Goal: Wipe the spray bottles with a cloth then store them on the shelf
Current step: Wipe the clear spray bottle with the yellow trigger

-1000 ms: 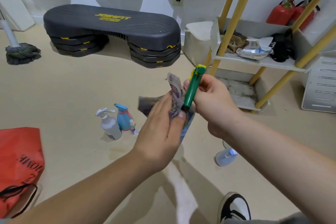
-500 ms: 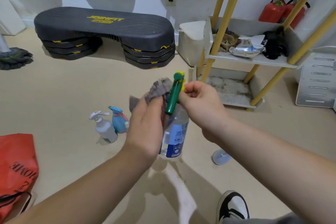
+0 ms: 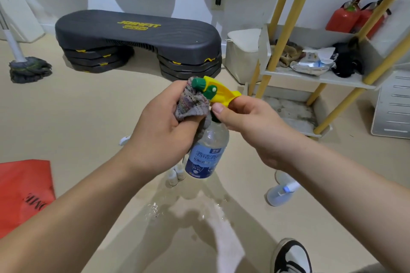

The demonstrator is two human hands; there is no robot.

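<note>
Sensibly, my right hand [image 3: 248,124] pinched the spray bottle [image 3: 207,150] steady; my left hand [image 3: 162,133] clamped the cloth [image 3: 190,104] against its nozzle [image 3: 198,84].

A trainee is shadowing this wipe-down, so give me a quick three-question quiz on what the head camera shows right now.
1. True or false: the left hand holds the cloth against the head of the spray bottle.
2. Which hand pinches that bottle's neck just under the yellow trigger? A) left B) right C) neither
3. Fill in: a second spray bottle is on the ____, not on the shelf.

Key: 1 true. 2 B, the right hand. 3 floor.
</note>
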